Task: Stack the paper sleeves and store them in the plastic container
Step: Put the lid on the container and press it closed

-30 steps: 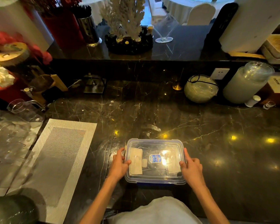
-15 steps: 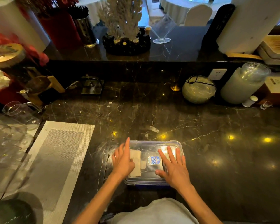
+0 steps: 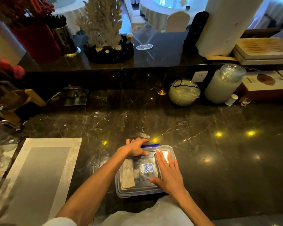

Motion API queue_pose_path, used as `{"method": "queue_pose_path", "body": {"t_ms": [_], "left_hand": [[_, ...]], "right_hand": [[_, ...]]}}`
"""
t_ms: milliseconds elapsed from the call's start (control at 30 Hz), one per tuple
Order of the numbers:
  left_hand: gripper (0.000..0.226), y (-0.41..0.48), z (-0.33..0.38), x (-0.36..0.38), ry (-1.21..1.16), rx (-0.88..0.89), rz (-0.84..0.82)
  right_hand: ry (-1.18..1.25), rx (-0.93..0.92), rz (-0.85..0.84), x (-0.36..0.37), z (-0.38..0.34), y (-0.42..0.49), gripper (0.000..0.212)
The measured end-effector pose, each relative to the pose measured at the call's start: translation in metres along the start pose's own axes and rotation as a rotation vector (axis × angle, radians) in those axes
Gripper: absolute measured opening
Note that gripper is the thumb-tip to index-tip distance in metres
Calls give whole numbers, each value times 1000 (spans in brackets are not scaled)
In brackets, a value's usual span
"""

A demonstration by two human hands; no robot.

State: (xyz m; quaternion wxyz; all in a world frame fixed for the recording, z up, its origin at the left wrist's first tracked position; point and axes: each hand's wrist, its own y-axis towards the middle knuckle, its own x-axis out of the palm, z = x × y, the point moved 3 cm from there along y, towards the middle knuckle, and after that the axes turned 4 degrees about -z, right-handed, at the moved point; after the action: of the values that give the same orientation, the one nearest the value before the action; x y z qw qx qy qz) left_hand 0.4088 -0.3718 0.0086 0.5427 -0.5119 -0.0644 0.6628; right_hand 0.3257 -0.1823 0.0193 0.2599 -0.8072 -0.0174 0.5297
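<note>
A clear plastic container point(image 3: 124, 192) with its lid on sits on the dark marble counter close to me. Through the lid I see a stack of pale paper sleeves point(image 3: 127, 174) at its left side and a blue oval label point(image 3: 146, 168) in the middle. My left hand point(image 3: 136, 147) curls over the container's far left edge, fingers on a blue clip there. My right hand point(image 3: 168, 173) lies flat on the right half of the lid, fingers spread.
A grey woven placemat point(image 3: 39, 173) lies to the left. Along the back stand a round glass jar point(image 3: 184, 92), a tall lidded jar point(image 3: 222, 84), a small white cup point(image 3: 231, 100) and a brown box point(image 3: 266, 85). Glassware point(image 3: 2, 136) crowds the far left.
My left hand has slid from the lid's left side to the container's far edge. My right hand has shifted right across the lid. The container now sits turned slightly.
</note>
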Motion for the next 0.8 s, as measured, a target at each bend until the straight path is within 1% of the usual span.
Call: {"method": "queue_pose_path", "body": {"t_ms": [67,133,200,433,500,700,800], "left_hand": [[69,-2,2,4,-12,25,88],[60,-5,3,10,-18,56,156],[53,-9,2,16,-47,66,205],[44,-10,3,24,-75,47,367],[41,-10,4,25,-44,54,402],[42,-22,12,29,31,69,463],[46,-48,15,45,70,128,607]], "right_hand": [[13,-2,2,0,-1,1,108],[18,-4,3,1,1,1,107],[8,-4,-2,2,2,0,107],[-4,-10,-19,0,0,-3,106],[8,-7,-15,-1,0,-3,105],[19,-5,-4,2,0,-2,106],[5,-12,-5,5,2,0,106]]}}
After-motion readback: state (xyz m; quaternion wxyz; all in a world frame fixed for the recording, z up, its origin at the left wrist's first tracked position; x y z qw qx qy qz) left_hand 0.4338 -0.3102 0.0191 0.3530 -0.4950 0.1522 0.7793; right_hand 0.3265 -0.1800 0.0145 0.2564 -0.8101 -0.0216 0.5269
